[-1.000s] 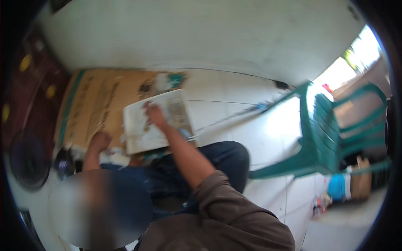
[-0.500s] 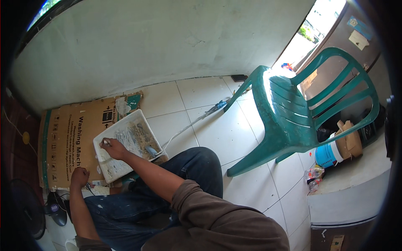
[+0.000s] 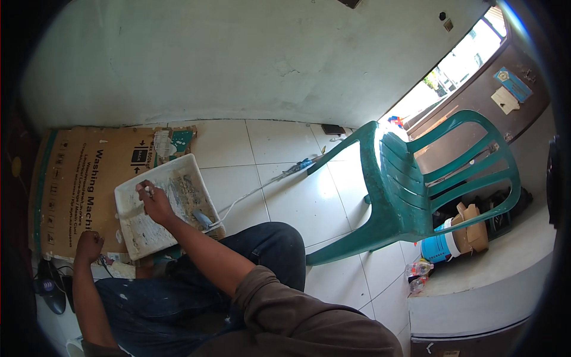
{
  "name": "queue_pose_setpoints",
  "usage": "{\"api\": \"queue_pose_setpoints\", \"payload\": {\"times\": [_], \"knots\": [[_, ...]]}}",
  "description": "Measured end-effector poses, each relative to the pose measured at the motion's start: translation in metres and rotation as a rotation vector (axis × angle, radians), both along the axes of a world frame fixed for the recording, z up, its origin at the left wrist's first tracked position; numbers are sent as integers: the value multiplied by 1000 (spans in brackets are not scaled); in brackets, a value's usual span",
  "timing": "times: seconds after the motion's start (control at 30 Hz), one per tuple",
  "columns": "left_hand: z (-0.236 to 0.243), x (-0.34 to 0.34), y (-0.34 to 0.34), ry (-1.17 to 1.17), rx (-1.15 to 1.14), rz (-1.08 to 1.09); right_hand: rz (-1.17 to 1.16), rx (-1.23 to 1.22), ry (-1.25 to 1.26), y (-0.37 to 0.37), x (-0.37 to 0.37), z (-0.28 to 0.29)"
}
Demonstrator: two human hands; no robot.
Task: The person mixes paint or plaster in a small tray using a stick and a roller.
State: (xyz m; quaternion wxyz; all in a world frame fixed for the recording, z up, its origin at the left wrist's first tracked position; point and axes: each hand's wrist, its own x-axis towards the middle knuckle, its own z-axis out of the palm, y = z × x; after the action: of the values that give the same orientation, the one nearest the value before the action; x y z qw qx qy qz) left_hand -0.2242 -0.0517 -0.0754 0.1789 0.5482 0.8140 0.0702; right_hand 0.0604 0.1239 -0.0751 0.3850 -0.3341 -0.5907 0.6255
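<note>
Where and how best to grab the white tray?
Probably by the rim of the white tray, at the middles of its left and right walls, coming from above. It lies open side up and its raised walls offer edges to pinch; the blue-grey tool crowds the near right corner.

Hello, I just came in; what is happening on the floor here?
The person's right hand is over a white tray with smeared, stained insides; whether it holds anything is unclear. The left hand is curled above the cardboard, left of the tray. The tray overlaps the cardboard, and a grey-blue object lies at the tray's right side. A green chair stands farther right.
</note>
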Motion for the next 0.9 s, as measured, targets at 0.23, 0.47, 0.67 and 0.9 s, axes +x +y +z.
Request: {"api": "queue_pose_setpoints", "payload": {"times": [0.23,0.47,0.67,0.9], "knots": [[8,-1,-17,6,-3,53,223,134,-45,-20,-20,-11],[-7,-8,-5,30,-14,7,-251,252,-146,24,-7,-35],[9,-6,-11,98,-106,20,-133,70,-78,17,-18,-47],[13,0,-9,69,-183,33,-26,179,-9,27,-13,-56]]}}
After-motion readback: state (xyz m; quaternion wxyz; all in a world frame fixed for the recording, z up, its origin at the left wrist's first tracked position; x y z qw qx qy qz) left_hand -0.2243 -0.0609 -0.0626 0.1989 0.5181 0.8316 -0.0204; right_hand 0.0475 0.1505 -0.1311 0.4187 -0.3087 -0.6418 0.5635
